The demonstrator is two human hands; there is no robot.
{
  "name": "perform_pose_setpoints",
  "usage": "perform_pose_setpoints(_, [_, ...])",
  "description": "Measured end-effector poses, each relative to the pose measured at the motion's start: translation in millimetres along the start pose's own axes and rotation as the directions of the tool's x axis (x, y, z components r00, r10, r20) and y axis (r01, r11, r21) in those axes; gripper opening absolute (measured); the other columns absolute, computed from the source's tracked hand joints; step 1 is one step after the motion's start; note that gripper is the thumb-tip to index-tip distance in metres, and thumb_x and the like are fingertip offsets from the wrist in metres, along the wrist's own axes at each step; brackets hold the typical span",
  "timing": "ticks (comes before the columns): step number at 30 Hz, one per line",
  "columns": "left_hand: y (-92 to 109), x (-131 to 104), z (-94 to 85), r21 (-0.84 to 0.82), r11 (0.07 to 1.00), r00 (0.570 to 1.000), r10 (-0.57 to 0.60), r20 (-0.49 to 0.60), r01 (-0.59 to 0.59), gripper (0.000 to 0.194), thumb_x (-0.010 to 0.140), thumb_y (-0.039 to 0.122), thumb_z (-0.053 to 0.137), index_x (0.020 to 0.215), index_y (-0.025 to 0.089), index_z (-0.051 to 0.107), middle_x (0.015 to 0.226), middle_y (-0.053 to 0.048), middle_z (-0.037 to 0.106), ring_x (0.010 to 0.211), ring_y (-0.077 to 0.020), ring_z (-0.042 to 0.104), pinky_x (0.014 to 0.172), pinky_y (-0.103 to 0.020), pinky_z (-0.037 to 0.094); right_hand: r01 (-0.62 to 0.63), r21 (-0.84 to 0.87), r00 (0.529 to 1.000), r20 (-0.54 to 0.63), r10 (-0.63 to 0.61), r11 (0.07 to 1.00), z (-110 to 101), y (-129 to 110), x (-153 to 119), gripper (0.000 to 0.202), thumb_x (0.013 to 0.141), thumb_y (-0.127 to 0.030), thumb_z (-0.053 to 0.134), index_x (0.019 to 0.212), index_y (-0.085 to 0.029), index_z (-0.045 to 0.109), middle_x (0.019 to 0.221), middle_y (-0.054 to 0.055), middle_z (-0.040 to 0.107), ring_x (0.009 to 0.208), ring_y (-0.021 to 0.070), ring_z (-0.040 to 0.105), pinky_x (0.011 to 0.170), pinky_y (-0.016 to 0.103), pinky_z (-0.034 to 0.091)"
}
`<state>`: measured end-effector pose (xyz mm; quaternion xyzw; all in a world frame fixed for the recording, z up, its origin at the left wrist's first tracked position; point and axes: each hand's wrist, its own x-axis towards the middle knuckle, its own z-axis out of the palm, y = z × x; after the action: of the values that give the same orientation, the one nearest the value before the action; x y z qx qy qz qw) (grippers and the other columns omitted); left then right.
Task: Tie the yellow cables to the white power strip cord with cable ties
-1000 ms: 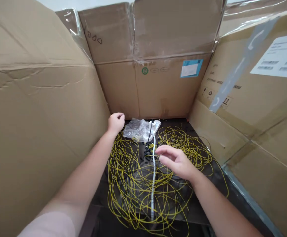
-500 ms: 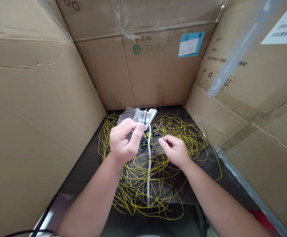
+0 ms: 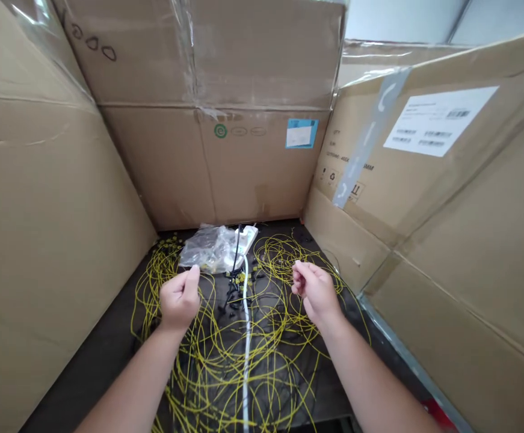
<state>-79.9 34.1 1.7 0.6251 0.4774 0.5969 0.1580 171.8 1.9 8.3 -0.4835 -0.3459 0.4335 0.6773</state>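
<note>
Loose loops of thin yellow wire [image 3: 262, 319] spread over the dark table surface [image 3: 108, 343]. My left hand [image 3: 180, 297] is closed in a pinch at the left, above the wire; whatever its fingers hold is too small to make out. At the right, my right hand [image 3: 314, 288] is also pinched, near another coil of yellow wire [image 3: 275, 255], and its fingertips hide anything between them. Small black pieces [image 3: 233, 300] and small yellow pieces [image 3: 242, 278] lie between the two hands. A white cable [image 3: 246, 337] runs toward me through the middle.
A clear plastic bag [image 3: 207, 246] and a white power strip [image 3: 247, 237] lie at the back, with a black cable tip standing beside them. Large cardboard boxes rise at the left [image 3: 49, 240], back [image 3: 252, 180] and right [image 3: 460, 252].
My hands have moved farther apart, the left one outward and down. The head view has shifted up and to the right, bringing more of the right box and its label into sight.
</note>
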Motion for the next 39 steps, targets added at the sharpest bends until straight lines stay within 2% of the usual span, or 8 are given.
perform_pose_setpoints(5, [2,-3,-1.0,0.065,0.986,0.985,0.150,0.080,-0.156,0.043,0.079,0.019,0.053,0.046,0.017,0.026,0.047,0.005,0.024,0.042,-0.0065,0.026,0.044,-0.024,0.024,0.033,-0.082,0.999,0.011,-0.032,0.996,2,4,-8,0.024,0.077,-0.038,0.059,0.069,-0.016,0.056,0.051,-0.006,0.038,0.040,0.0054,0.030,0.036,0.019,0.026])
perform_pose_setpoints(8, [11,-3,1.8,0.164,0.921,0.934,0.334,0.126,-0.352,0.044,0.074,0.015,0.059,0.044,0.016,0.027,0.045,0.006,0.025,0.042,-0.0059,0.026,0.045,-0.025,0.023,0.376,-0.359,0.924,0.213,-0.317,0.854,5,8,-22,0.013,0.079,-0.029,0.058,0.074,-0.017,0.060,0.060,-0.002,0.048,0.050,0.0094,0.043,0.047,0.023,0.038])
perform_pose_setpoints(11, [16,-6,6.6,0.223,0.865,0.890,0.411,0.199,-0.450,0.041,0.075,0.015,0.056,0.044,0.016,0.029,0.045,0.005,0.028,0.043,-0.0065,0.029,0.047,-0.025,0.024,0.730,-0.384,0.669,0.573,-0.474,0.565,10,8,-39,0.017,0.078,-0.017,0.058,0.094,-0.017,0.063,0.069,0.001,0.052,0.060,0.0127,0.049,0.056,0.028,0.044])
perform_pose_setpoints(16, [14,-15,15.1,0.330,0.800,0.860,0.417,0.296,-0.501,0.035,0.077,0.017,0.051,0.044,0.017,0.038,0.045,0.004,0.038,0.045,-0.0087,0.034,0.049,-0.026,0.026,0.962,-0.119,0.215,0.883,-0.416,0.244,31,5,-62,0.040,0.077,-0.012,0.056,0.117,-0.014,0.054,0.110,0.014,0.057,0.101,0.0240,0.054,0.082,0.043,0.049])
perform_pose_setpoints(19, [12,-19,18.3,0.324,0.779,0.827,0.412,0.382,-0.538,0.035,0.078,0.020,0.050,0.044,0.017,0.042,0.045,0.003,0.041,0.045,-0.0089,0.035,0.048,-0.025,0.024,0.991,-0.041,0.079,0.951,-0.299,0.131,46,4,-73,0.043,0.080,-0.017,0.052,0.122,-0.008,0.049,0.130,0.016,0.047,0.124,0.0275,0.039,0.101,0.048,0.037])
perform_pose_setpoints(26, [9,-20,17.3,0.370,0.781,0.830,0.318,0.458,-0.503,0.036,0.080,0.027,0.050,0.045,0.017,0.045,0.047,0.002,0.043,0.046,-0.0098,0.035,0.048,-0.026,0.023,0.981,-0.114,0.156,0.945,-0.287,0.160,59,8,-81,0.035,0.081,-0.015,0.049,0.115,-0.006,0.055,0.113,0.014,0.058,0.111,0.0252,0.049,0.098,0.043,0.042])
perform_pose_setpoints(35, [7,-20,18.3,0.247,0.823,0.812,0.371,0.451,-0.512,0.037,0.082,0.027,0.051,0.049,0.016,0.039,0.049,0.004,0.038,0.046,-0.0079,0.035,0.049,-0.024,0.026,0.989,-0.109,0.138,0.930,-0.340,0.105,59,3,-77,0.029,0.079,-0.017,0.048,0.104,-0.007,0.060,0.122,0.014,0.052,0.114,0.0232,0.045,0.103,0.037,0.037])
perform_pose_setpoints(39, [3,-19,18.8,0.261,0.798,0.805,0.406,0.433,-0.543,0.035,0.081,0.025,0.052,0.049,0.017,0.041,0.050,0.004,0.039,0.047,-0.0087,0.035,0.049,-0.025,0.026,0.984,-0.114,0.151,0.940,-0.307,0.137,58,6,-78,0.022,0.078,-0.017,0.049,0.095,-0.010,0.062,0.109,0.010,0.058,0.103,0.0195,0.051,0.096,0.032,0.044])
